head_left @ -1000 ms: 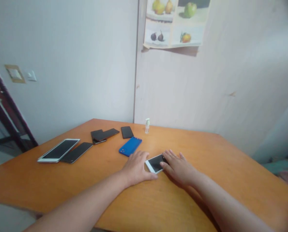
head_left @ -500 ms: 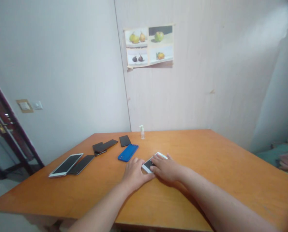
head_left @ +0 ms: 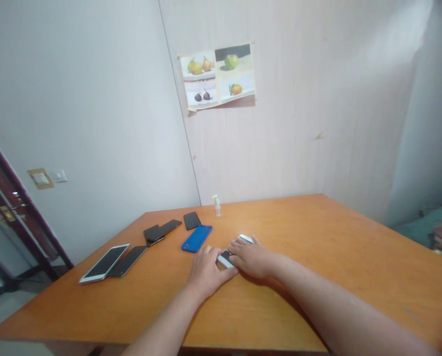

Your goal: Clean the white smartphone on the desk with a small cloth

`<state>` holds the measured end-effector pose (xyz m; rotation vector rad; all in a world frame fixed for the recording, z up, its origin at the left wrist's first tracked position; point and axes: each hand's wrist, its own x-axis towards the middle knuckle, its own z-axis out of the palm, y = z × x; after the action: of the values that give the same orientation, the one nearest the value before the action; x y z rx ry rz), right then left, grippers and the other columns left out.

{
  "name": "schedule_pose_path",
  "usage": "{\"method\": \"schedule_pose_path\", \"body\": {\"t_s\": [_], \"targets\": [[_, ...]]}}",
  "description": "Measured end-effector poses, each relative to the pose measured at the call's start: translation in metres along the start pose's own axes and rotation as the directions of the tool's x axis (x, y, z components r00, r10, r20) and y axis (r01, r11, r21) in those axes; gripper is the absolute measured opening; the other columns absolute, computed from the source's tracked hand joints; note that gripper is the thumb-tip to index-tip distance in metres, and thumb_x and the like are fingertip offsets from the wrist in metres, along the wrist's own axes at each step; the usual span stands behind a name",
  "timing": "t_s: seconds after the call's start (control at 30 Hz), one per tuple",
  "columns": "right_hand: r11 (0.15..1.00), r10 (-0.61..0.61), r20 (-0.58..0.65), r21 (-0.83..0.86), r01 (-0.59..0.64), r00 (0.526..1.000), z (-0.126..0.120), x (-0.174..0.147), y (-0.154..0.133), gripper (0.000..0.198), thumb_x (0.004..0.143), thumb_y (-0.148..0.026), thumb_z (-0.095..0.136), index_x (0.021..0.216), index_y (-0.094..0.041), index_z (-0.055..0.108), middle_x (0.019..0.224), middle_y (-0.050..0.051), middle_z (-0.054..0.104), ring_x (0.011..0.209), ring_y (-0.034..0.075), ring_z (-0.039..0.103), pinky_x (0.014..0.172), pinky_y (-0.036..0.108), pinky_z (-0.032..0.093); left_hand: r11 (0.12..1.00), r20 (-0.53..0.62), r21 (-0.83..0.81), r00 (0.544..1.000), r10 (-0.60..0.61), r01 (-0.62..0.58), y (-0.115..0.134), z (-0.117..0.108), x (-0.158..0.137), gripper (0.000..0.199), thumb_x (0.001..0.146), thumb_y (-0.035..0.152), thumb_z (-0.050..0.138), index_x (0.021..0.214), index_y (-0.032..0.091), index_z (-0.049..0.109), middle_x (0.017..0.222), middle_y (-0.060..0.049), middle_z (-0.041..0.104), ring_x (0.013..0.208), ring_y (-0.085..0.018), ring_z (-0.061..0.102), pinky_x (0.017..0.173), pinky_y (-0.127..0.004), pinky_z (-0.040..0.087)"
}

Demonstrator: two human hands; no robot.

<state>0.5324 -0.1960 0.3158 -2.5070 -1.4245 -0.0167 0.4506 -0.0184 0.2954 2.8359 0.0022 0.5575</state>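
A white-framed smartphone (head_left: 245,239) lies screen up on the wooden table in front of me. My left hand (head_left: 205,272) grips its left end, the thumb along the near edge and the fingers at the far side. Across the phone's screen rests my right hand (head_left: 253,258), palm down with its fingers stretched out flat. Those fingers cover much of the screen, and whether anything lies beneath them is hidden. Just beyond my left hand is a blue phone case (head_left: 197,238), touching or nearly touching a black phone (head_left: 191,220).
On the table's left side, a white tablet (head_left: 107,263) overlaps a dark phone (head_left: 129,261). Two more dark phones (head_left: 169,229) lie partly stacked behind them. A small clear pump bottle (head_left: 217,205) stands near the back edge. Fruit pictures (head_left: 218,76) hang on the wall.
The camera view has tilted slightly. My right hand has shifted a little over the phone, showing more of its far end. My left hand keeps its grip.
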Motion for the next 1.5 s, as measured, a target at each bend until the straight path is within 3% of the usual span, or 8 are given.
{"method": "schedule_pose_path", "body": {"t_s": [0.13,0.4,0.5,0.77,1.0,1.2,1.37,1.5], "targets": [[0.999,0.025,-0.037,-0.019,-0.026,0.999,-0.003,0.008,0.009,0.030,0.094,-0.023,0.044,0.107,-0.022,0.071,0.112,0.011,0.066,0.110,0.027,0.056,0.095,0.042,0.040,1.000,0.031,-0.026,0.999,-0.010,0.011,0.002,-0.003,-0.001,0.052,0.071,0.067,0.070,0.097,0.022,0.066,0.098,-0.007,0.061,0.104,-0.028,0.057,0.084,-0.035,0.042],[0.995,0.101,-0.099,0.018,-0.100,0.990,0.002,0.016,0.014,0.028,0.088,-0.014,0.049,0.089,-0.018,0.076,0.095,0.007,0.064,0.086,0.018,0.059,0.075,0.026,0.041,1.000,0.054,0.007,0.998,0.014,-0.014,0.002,-0.004,0.000,0.060,0.069,0.075,0.066,0.100,0.023,0.066,0.098,-0.007,0.061,0.102,-0.029,0.056,0.082,-0.036,0.040],[0.999,0.047,-0.080,0.019,-0.045,0.996,0.004,0.017,0.011,0.025,0.085,-0.013,0.052,0.086,-0.020,0.076,0.090,0.005,0.064,0.087,0.017,0.058,0.075,0.024,0.041,1.000,0.075,0.020,0.997,0.020,-0.021,0.004,-0.006,0.000,0.062,0.072,0.079,0.060,0.098,0.023,0.066,0.097,-0.008,0.061,0.101,-0.030,0.056,0.080,-0.036,0.040],[0.998,0.012,-0.035,-0.057,-0.014,0.999,-0.011,-0.002,-0.003,0.021,0.082,-0.020,0.055,0.083,-0.015,0.075,0.092,0.014,0.067,0.087,0.026,0.060,0.076,0.033,0.045,0.998,0.148,0.066,0.989,0.014,-0.024,0.003,-0.011,0.011,0.059,0.067,0.077,0.064,0.092,0.023,0.063,0.097,-0.007,0.061,0.099,-0.030,0.056,0.075,-0.035,0.038],[0.994,-0.105,-0.021,-0.046,0.104,0.994,-0.012,-0.011,-0.020,0.036,0.094,-0.021,0.039,0.114,-0.014,0.069,0.116,0.014,0.068,0.110,0.027,0.060,0.098,0.037,0.044,0.995,0.172,-0.009,0.980,0.095,-0.095,-0.003,-0.008,0.018,0.046,0.069,0.063,0.068,0.091,0.023,0.062,0.095,-0.005,0.058,0.097,-0.026,0.055,0.077,-0.033,0.039],[0.999,0.004,0.040,-0.035,-0.002,0.999,-0.014,-0.018,-0.025,0.040,0.097,-0.030,0.037,0.120,-0.016,0.067,0.127,0.016,0.066,0.119,0.031,0.059,0.099,0.042,0.047,0.990,0.139,-0.099,0.983,0.118,-0.105,-0.011,0.001,0.017,0.050,0.066,0.063,0.071,0.098,0.026,0.065,0.096,-0.006,0.057,0.097,-0.027,0.054,0.081,-0.035,0.042],[0.999,-0.019,0.022,0.052,0.018,1.000,-0.013,-0.012,-0.036,0.047,0.100,-0.040,0.038,0.138,-0.018,0.054,0.145,0.013,0.053,0.137,0.028,0.045,0.113,0.042,0.036,0.977,0.148,-0.158,0.975,0.164,-0.140,-0.015,0.003,0.019,0.049,0.065,0.057,0.073,0.103,0.028,0.065,0.097,-0.005,0.057,0.096,-0.027,0.054,0.080,-0.036,0.043],[0.993,0.101,0.059,0.048,-0.104,0.993,-0.020,-0.017,-0.033,0.048,0.100,-0.044,0.038,0.132,-0.016,0.060,0.141,0.016,0.056,0.131,0.031,0.051,0.109,0.046,0.041,0.974,0.163,-0.189,0.974,0.158,-0.127,-0.016,0.001,0.020,0.049,0.068,0.060,0.071,0.103,0.026,0.064,0.099,-0.006,0.058,0.100,-0.028,0.055,0.082,-0.036,0.043]]}}
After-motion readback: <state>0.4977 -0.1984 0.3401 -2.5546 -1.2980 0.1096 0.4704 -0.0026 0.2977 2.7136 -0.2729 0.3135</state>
